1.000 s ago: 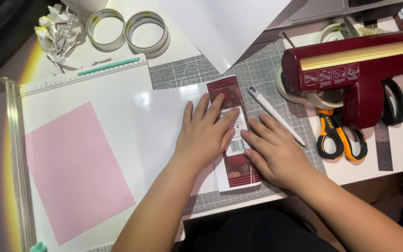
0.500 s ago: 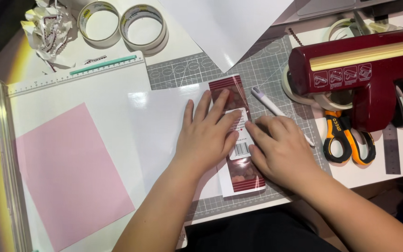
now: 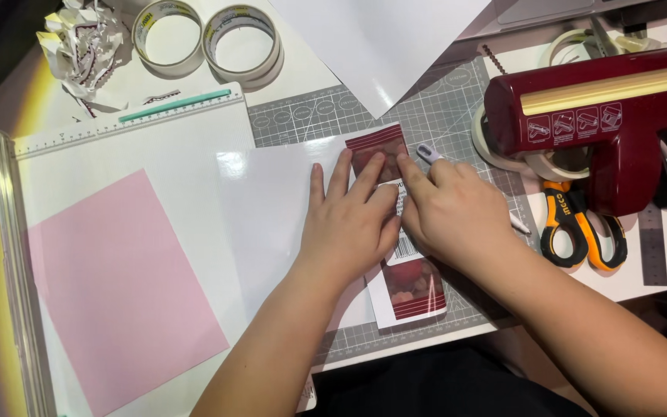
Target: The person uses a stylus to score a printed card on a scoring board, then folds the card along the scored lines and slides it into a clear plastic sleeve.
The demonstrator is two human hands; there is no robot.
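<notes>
On the desk (image 3: 658, 270), over the grey cutting mat (image 3: 434, 116), the left hand (image 3: 349, 224) and right hand (image 3: 453, 212) lie flat and unclenched side by side, pressing the dark red printed packet (image 3: 414, 286) underneath, its near end showing.

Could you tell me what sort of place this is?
Probably a home craft desk: a gridded cutting mat, tape rolls, orange-handled scissors and a paper trimmer.
</notes>
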